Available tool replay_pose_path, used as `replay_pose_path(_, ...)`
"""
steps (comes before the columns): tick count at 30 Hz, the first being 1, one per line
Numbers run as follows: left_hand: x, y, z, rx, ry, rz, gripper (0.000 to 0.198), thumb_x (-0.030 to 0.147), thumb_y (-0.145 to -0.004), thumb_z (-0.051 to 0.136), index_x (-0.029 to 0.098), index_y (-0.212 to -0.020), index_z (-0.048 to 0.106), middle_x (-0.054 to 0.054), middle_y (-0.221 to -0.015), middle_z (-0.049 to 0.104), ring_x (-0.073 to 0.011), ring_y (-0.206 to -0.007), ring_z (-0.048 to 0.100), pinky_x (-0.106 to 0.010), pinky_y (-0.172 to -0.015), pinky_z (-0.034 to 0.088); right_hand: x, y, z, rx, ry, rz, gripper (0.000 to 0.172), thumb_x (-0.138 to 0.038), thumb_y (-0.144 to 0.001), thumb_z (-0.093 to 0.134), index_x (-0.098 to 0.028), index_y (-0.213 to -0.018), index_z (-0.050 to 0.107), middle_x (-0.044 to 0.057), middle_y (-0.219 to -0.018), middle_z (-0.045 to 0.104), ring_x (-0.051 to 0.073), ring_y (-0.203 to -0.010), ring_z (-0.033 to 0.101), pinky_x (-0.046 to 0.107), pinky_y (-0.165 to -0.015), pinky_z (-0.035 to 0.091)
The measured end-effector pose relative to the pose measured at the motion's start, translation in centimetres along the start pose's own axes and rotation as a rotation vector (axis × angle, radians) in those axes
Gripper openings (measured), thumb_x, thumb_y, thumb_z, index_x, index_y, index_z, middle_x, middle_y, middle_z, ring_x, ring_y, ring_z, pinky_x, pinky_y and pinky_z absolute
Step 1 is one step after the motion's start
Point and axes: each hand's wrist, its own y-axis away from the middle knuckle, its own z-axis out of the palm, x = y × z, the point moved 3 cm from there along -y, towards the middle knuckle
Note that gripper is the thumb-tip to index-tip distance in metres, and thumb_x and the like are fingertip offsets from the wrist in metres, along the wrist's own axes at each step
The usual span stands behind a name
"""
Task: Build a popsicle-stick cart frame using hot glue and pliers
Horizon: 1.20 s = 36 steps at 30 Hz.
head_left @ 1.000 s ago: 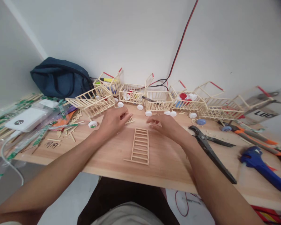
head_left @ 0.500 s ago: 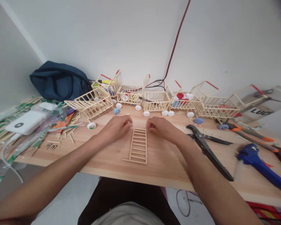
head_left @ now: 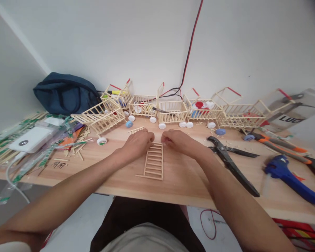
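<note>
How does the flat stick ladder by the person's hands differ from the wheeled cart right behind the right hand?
Shape: the stick ladder is a single flat panel, while the cart is a box with slatted sides.
Pose: the stick ladder lies flat on the table; the cart stands upright on round white wheels.
Place: the stick ladder is nearer the person, the cart farther back.
Both are made of thin, pale sticks.

At the right edge of the frame, bold black capitals reading "LUC" stand on a grey container (head_left: 291, 119). At left, dark handwritten characters (head_left: 59, 165) mark the wooden tabletop (head_left: 89, 168), too unclear to read surely. Left of them, a white device (head_left: 33, 137) bears a round dark emblem, illegible.
</note>
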Motion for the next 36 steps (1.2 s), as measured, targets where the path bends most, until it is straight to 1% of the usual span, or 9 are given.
replay_pose_path(5,0.0,-0.8,0.1,-0.057,0.024,0.019,0.001,0.018,-0.078,0.057,0.019,-0.078,0.058,-0.005,-0.082,0.058,-0.0201,-0.078,0.058,-0.029,-0.065,0.041,0.7,0.0,0.1,0.029,-0.018,-0.014,0.024,-0.007,-0.079,0.043,-0.018,-0.087,0.063,0.006,-0.087,0.066,0.016,-0.077,0.055,0.025,-0.067,0.035)
replay_pose_path(10,-0.5,-0.4,-0.5,-0.054,0.116,0.069,0.008,0.021,-0.081,0.057,0.018,-0.074,0.053,-0.002,-0.075,0.058,-0.0155,-0.066,0.054,-0.026,-0.060,0.038,1.4,-0.1,0.0,0.042,-0.017,0.013,0.030,-0.006,-0.077,0.045,-0.018,-0.098,0.064,0.006,-0.088,0.066,0.016,-0.076,0.055,0.025,-0.067,0.035)
replay_pose_path(15,-1.6,1.4,-1.8,-0.050,0.347,-0.009,0.011,0.028,-0.082,0.058,0.018,-0.079,0.055,0.002,-0.066,0.058,-0.0132,-0.061,0.053,-0.024,-0.057,0.037,0.5,-0.1,0.1,0.017,0.042,-0.011,0.017,-0.014,-0.077,0.057,-0.019,-0.093,0.063,0.005,-0.090,0.066,0.017,-0.080,0.056,0.024,-0.064,0.032)
replay_pose_path(18,-2.8,2.5,-1.9,-0.031,0.488,-0.077,0.019,0.032,-0.080,0.061,0.018,-0.092,0.058,0.002,-0.069,0.061,-0.0133,-0.063,0.055,-0.023,-0.060,0.040,-0.7,0.0,0.1,0.028,0.152,0.015,0.009,-0.015,-0.081,0.056,-0.018,-0.087,0.062,0.005,-0.088,0.066,0.016,-0.077,0.056,0.025,-0.062,0.030)
replay_pose_path(20,-3.7,2.9,-1.6,-0.037,0.564,-0.119,0.026,0.036,-0.078,0.063,0.017,-0.095,0.060,0.001,-0.069,0.062,-0.0129,-0.062,0.055,-0.023,-0.058,0.040,-1.5,0.0,0.0,0.026,0.240,0.045,0.012,-0.011,-0.083,0.051,-0.017,-0.085,0.062,0.006,-0.088,0.066,0.016,-0.076,0.056,0.025,-0.062,0.029)
replay_pose_path(25,-4.9,3.7,-0.6,-0.034,0.774,-0.236,0.035,0.045,-0.076,0.066,0.014,-0.090,0.062,-0.001,-0.067,0.062,-0.0096,-0.053,0.049,-0.020,-0.050,0.036,-2.3,-0.1,0.2,-0.007,0.341,0.050,0.022,-0.004,-0.085,0.044,-0.014,-0.089,0.064,0.009,-0.090,0.067,0.016,-0.076,0.056,0.027,-0.064,0.030)
replay_pose_path(28,-5.1,4.1,-0.3,0.010,0.860,-0.265,0.036,0.046,-0.074,0.069,0.014,-0.090,0.062,0.000,-0.066,0.060,-0.0088,-0.053,0.050,-0.020,-0.050,0.036,-1.9,-0.3,0.4,-0.012,0.326,0.021,0.022,-0.003,-0.083,0.045,-0.013,-0.085,0.064,0.009,-0.089,0.066,0.016,-0.076,0.054,0.027,-0.064,0.030)
replay_pose_path(31,-5.2,4.4,-0.1,0.035,0.906,-0.273,0.035,0.044,-0.074,0.071,0.014,-0.090,0.063,0.001,-0.066,0.059,-0.0084,-0.055,0.052,-0.019,-0.051,0.037,-1.0,-0.2,0.3,-0.017,0.225,0.060,0.019,-0.004,-0.079,0.048,-0.014,-0.078,0.064,0.007,-0.085,0.066,0.015,-0.074,0.054,0.025,-0.064,0.031)
replay_pose_path(36,-5.5,4.5,0.1,0.038,0.957,-0.283,0.032,0.041,-0.074,0.072,0.015,-0.089,0.062,0.002,-0.063,0.058,-0.0073,-0.054,0.051,-0.017,-0.050,0.036,-0.4,0.1,-0.4,0.037,0.123,0.104,0.011,-0.009,-0.077,0.055,-0.015,-0.082,0.063,0.004,-0.081,0.066,0.013,-0.071,0.054,0.023,-0.062,0.031)
